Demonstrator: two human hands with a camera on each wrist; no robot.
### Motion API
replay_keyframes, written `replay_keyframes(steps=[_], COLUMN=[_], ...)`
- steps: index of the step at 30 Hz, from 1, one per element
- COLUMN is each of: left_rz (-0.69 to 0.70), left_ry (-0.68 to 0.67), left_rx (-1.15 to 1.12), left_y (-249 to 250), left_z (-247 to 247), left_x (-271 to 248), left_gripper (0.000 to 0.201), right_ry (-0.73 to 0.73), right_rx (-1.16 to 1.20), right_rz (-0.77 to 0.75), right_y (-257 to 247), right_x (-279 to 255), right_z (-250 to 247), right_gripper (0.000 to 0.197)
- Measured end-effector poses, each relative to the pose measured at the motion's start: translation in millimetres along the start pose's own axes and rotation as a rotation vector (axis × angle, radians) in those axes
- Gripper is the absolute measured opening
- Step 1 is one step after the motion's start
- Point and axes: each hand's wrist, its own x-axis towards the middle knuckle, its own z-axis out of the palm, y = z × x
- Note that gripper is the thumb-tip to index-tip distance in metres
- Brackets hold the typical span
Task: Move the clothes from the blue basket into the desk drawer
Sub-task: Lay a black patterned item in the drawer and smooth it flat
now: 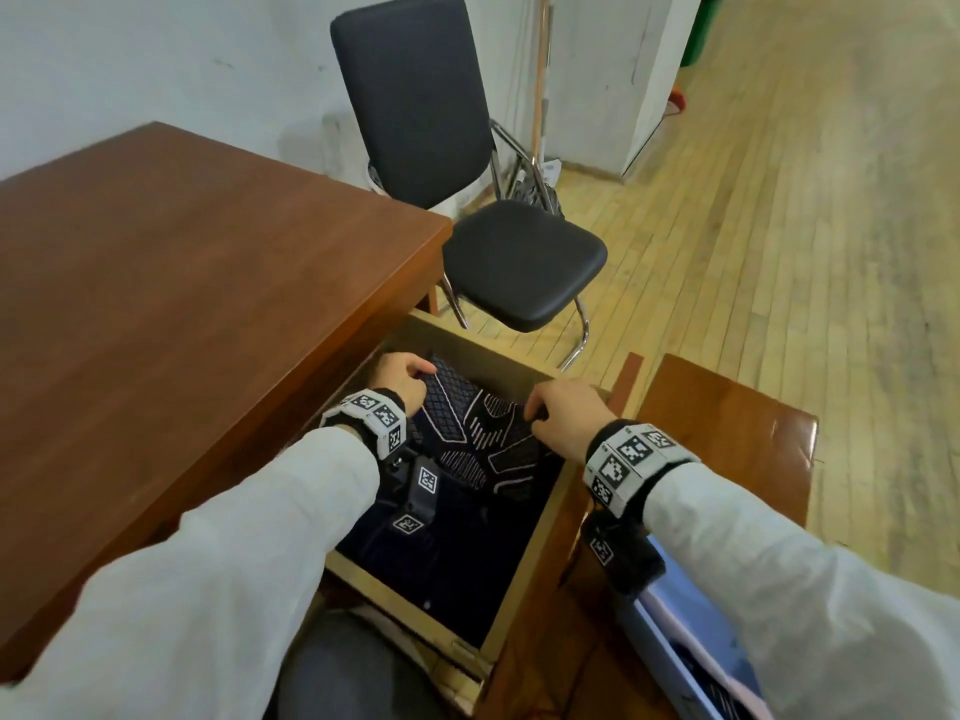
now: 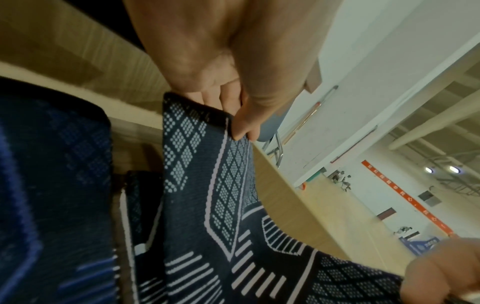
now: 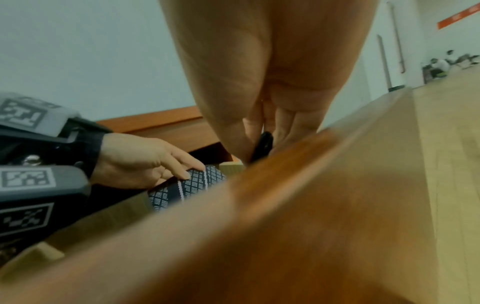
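A dark navy knitted garment with white diamond and stripe patterns lies in the open desk drawer. My left hand pinches its far left edge; the left wrist view shows thumb and fingers holding that garment by the edge. My right hand grips the garment's right edge by the drawer's side wall; in the right wrist view its fingers curl round a dark fold. More dark clothing fills the drawer's near part. The blue basket shows at the lower right, partly behind my right arm.
The brown desk top spreads to the left of the drawer. A black chair stands beyond the drawer on the wooden floor. A brown wooden surface sits to the right of the drawer.
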Motion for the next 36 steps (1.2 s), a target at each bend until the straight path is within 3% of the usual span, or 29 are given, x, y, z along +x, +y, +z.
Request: replay_keyframes(steps=[4, 11, 16, 22, 27, 32, 36], left_rz=[-0.015, -0.053, -0.093, -0.109, -0.093, -0.021, 0.071], left_ry=[-0.048, -0.076, -0.110, -0.099, -0.059, -0.040, -0.024], left_rx=[0.035, 0.115, 0.170, 0.177, 0.156, 0.128, 0.036], left_y=[-8.5, -20.4, -25.3, -24.8, -17.3, 5.2, 40.3], left_z=[8.6, 21.2, 24.8, 20.5, 14.8, 6.5, 3.6], left_x=[10.7, 18.2, 19.8, 18.9, 8.6, -15.0, -42.5], left_gripper=[0.046, 0.045, 0.043, 0.042, 0.040, 0.036, 0.038], right_ry=[-0.101, -0.243, -0.275, -0.249, -0.211, -0.044, 0.087], right_rx=[-0.090, -0.204, -0.309, -0.395, -0.239, 0.087, 0.227], right_rz=[-0.005, 0.004, -0.007, 0.012, 0.006, -0.052, 0.000], right_y=[2.4, 5.0, 5.6, 4.1, 3.3, 3.9, 13.2], right_x=[10.1, 20.5, 21.3, 19.2, 16.0, -4.9, -34.2], right_z=[10.7, 16.6, 21.3, 23.2, 17.9, -8.0, -33.4], right_gripper=[0.023, 0.022, 0.012, 0.027, 0.028, 0.030, 0.028])
